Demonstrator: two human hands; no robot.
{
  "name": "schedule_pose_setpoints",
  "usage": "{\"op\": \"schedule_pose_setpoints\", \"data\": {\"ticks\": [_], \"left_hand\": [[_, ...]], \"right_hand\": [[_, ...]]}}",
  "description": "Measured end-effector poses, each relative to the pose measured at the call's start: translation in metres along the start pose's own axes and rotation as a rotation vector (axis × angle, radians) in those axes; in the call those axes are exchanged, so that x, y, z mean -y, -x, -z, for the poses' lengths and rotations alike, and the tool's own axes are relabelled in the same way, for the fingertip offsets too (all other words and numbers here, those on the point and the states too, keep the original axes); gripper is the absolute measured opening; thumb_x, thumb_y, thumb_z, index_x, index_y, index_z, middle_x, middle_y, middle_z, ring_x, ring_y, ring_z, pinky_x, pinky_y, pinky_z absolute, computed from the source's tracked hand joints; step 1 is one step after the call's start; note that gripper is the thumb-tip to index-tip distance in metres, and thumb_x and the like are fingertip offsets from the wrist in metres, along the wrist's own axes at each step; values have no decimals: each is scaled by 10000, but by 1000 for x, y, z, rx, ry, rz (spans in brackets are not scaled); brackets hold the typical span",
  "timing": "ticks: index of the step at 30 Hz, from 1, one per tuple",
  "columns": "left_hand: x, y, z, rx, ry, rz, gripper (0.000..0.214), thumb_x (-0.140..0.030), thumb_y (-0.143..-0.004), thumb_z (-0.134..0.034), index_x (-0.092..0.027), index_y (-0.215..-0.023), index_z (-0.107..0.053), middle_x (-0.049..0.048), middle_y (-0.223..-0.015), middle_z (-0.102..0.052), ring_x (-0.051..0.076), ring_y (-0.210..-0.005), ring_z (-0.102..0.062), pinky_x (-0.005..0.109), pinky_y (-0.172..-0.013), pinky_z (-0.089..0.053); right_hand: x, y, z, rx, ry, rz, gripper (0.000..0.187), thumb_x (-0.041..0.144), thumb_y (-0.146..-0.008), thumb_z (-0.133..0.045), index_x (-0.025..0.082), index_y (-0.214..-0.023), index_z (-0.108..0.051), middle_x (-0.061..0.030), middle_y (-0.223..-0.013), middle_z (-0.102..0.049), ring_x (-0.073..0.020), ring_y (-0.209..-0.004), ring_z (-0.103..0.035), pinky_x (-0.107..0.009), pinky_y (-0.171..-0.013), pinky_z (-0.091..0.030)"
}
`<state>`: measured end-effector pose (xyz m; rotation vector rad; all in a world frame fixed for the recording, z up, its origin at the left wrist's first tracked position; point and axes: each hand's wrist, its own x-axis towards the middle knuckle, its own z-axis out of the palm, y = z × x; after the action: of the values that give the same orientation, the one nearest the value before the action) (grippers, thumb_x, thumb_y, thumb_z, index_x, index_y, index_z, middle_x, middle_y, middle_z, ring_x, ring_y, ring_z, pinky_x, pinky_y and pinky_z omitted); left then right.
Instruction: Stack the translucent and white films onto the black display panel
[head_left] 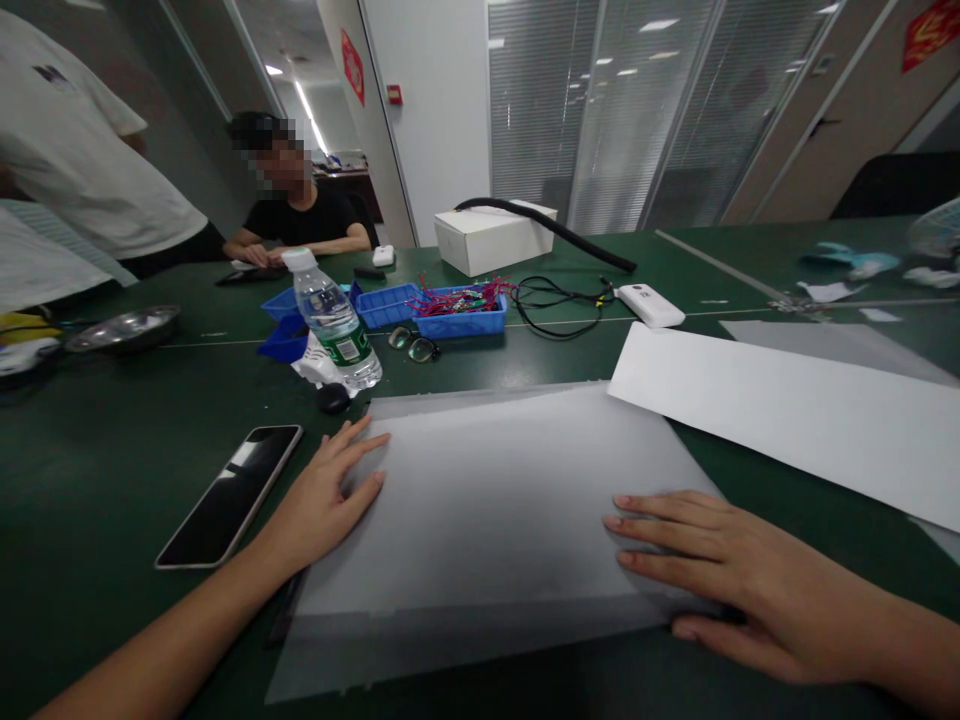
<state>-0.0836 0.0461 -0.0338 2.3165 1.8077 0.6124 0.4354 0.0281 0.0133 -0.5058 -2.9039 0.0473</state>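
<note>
A translucent, whitish sheet (487, 500) lies on the green table in front of me, over a darker flat thing whose edge shows at the left. My left hand (330, 490) rests at the sheet's left edge, fingers apart. On the right side of the sheet lies my right hand (712, 570), its fingers stretched out and its thumb near the lower right edge. Neither hand grips anything. A phone (229, 497) with a dark screen is just left of my left hand. Beyond the right hand, a stiff white sheet (787, 420) overlaps the translucent sheet's far right corner.
A water bottle (334, 320) stands behind my left hand, near a black round object (333, 398) and glasses (415, 344). Farther back are a blue tray (461, 322) of red-wired parts, a black cable (559, 305) and a white box (491, 240). Two people are across the table at left.
</note>
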Motion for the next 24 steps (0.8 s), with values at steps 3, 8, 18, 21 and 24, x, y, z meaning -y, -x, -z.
{"op": "schedule_pose_setpoints", "data": {"ticks": [3, 8, 18, 21, 24], "left_hand": [[-1, 0, 1, -4, 7, -8, 636, -648, -1067, -516, -240, -1537, -645, 142, -1735, -481, 396, -1616, -432, 683, -1339, -259], [-2, 0, 1, -3, 7, -12, 645, -665, -1059, -520, -238, -1520, -663, 135, -1724, -499, 391, -1609, -447, 659, -1346, -268], [-3, 1, 4, 49, 41, -8, 608, -641, -1098, -473, -244, -1503, -691, 109, -1724, -502, 403, -1661, -328, 690, -1317, -310], [-1, 1, 4, 53, 52, -16, 590, -636, -1106, -458, -267, -1502, -694, 87, -1725, -504, 395, -1667, -314, 693, -1319, -298], [2, 2, 3, 37, 64, -19, 566, -616, -1112, -455, -280, -1496, -699, 72, -1721, -511, 380, -1664, -323, 678, -1327, -288]], "right_hand": [[-1, 1, -2, -12, 1, -8, 633, 421, -973, -737, 287, -1580, -621, -79, -1607, -608, -282, -1455, -624, -439, -1124, -611], [-1, 2, -3, -40, -77, -44, 673, 403, -952, -771, 315, -1598, -602, -76, -1580, -640, -276, -1454, -625, -424, -1171, -570], [3, -2, -3, 9, 0, -26, 660, 434, -1000, -722, 290, -1625, -566, -61, -1631, -584, -287, -1491, -589, -446, -1149, -590], [3, -3, -1, 13, -72, -47, 686, 421, -991, -732, 312, -1642, -543, -57, -1633, -584, -278, -1509, -571, -437, -1184, -560], [3, -3, 0, 17, -118, -62, 725, 409, -980, -737, 315, -1663, -512, -56, -1648, -567, -274, -1535, -541, -434, -1213, -535]]}}
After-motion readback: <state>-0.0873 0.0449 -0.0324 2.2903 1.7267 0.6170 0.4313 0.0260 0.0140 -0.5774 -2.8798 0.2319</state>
